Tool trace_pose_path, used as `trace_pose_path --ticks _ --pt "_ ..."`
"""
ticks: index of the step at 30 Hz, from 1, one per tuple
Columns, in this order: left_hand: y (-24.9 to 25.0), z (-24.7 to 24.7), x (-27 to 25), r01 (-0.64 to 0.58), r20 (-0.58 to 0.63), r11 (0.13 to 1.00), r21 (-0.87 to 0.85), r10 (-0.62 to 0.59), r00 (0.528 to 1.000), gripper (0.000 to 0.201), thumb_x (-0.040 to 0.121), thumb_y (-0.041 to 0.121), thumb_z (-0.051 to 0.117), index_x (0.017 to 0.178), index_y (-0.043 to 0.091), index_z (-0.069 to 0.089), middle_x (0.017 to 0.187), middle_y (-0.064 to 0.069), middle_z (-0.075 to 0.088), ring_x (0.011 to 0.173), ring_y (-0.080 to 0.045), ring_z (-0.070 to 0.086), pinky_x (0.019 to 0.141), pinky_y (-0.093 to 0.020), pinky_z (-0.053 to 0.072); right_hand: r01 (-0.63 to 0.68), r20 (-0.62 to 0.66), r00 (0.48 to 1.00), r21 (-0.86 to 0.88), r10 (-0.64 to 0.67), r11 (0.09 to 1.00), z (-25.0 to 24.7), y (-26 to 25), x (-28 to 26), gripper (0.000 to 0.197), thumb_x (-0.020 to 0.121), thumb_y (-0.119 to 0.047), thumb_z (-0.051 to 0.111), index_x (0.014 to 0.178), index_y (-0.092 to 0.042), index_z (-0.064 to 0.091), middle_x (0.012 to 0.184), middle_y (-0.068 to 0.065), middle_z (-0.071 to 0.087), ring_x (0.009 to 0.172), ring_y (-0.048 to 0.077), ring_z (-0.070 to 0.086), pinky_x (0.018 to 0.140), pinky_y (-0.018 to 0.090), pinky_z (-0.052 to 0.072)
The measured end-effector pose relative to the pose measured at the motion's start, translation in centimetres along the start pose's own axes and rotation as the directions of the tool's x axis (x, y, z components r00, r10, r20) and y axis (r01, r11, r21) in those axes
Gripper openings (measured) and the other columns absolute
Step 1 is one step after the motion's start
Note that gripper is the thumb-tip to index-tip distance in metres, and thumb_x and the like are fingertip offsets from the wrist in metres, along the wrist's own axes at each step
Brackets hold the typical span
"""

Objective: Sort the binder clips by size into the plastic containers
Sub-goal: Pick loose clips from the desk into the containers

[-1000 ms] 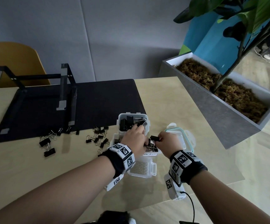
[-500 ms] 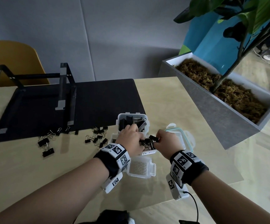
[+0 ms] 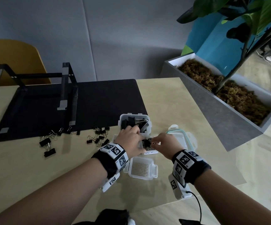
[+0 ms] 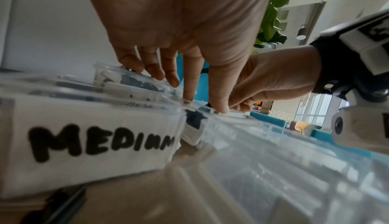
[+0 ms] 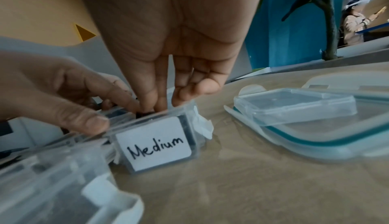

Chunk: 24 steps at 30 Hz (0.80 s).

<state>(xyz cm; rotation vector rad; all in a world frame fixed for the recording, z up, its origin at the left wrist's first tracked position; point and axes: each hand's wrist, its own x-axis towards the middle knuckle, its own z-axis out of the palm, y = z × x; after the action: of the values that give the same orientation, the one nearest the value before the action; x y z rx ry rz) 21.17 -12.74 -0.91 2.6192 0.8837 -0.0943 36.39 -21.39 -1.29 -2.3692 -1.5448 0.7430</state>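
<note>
A clear box labelled "Medium" (image 3: 150, 152) (image 5: 154, 143) sits between my hands. My left hand (image 3: 129, 141) holds it, with the thumb (image 5: 90, 122) on its front rim and the fingers (image 4: 168, 76) over the top. My right hand (image 3: 163, 144) reaches down into the box's mouth, its fingertips (image 5: 147, 101) pinching a black binder clip (image 3: 147, 142) (image 5: 145, 113). Behind it, a clear box (image 3: 134, 121) holds several large black clips. A third clear box (image 3: 140, 168), nearer me, looks empty. Loose clips lie at the mat's edge (image 3: 98, 138) and further left (image 3: 48, 146).
Two lids (image 3: 182, 138) (image 5: 294, 104) are stacked to the right of the boxes. A black mat (image 3: 99, 103) with a black metal stand (image 3: 66, 95) covers the far left of the table. A grey planter (image 3: 220, 111) borders the right edge. A yellow chair (image 3: 14, 62) stands behind.
Both hands have sunk closer onto the Medium box. The right hand has brought its clip down from above the rim into the box's mouth.
</note>
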Motion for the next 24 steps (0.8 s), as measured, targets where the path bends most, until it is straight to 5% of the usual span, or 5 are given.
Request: trace_pose_path --ticks 9,14,24 --pt "-0.5 0.4 0.4 -0.043 0.002 0.999 0.021 0.043 0.999 0.050 0.084 0.052 0.056 0.129 0.029 0.055 0.120 0.006 0.042 0.115 -0.018 0.037 0.104 -0.035 0.031 0.105 0.055 0.993 -0.078 -0.101 0.991 -1.1 0.0 0.4 0.022 0.088 -0.018 0.061 0.106 -0.021 0.073 0.105 0.004 0.068 0.099 0.020 0.060 0.077 0.019 0.036" --pt "-0.8 0.2 -0.4 -0.049 -0.038 0.999 -0.019 0.048 0.998 0.050 0.084 0.048 0.057 0.130 0.030 0.054 0.125 0.006 0.043 0.118 -0.018 0.037 0.105 -0.034 0.032 0.043 -0.029 0.999 0.005 -0.043 0.999 -1.3 -0.3 0.3 0.019 0.084 -0.012 0.062 0.101 -0.011 0.069 0.104 0.007 0.066 0.084 0.016 0.056 0.071 0.018 0.034" --pt "-6.6 -1.2 -5.2 0.145 -0.129 0.965 -0.219 -0.176 0.976 0.036 0.088 0.036 0.056 0.123 0.032 0.057 0.126 0.007 0.047 0.122 -0.015 0.038 0.107 -0.032 0.032 0.138 -0.067 0.989 0.105 -0.132 0.985 -0.3 -6.3 -1.6 0.018 0.081 -0.015 0.064 0.099 -0.016 0.067 0.089 -0.004 0.064 0.082 0.013 0.060 0.077 0.025 0.049"
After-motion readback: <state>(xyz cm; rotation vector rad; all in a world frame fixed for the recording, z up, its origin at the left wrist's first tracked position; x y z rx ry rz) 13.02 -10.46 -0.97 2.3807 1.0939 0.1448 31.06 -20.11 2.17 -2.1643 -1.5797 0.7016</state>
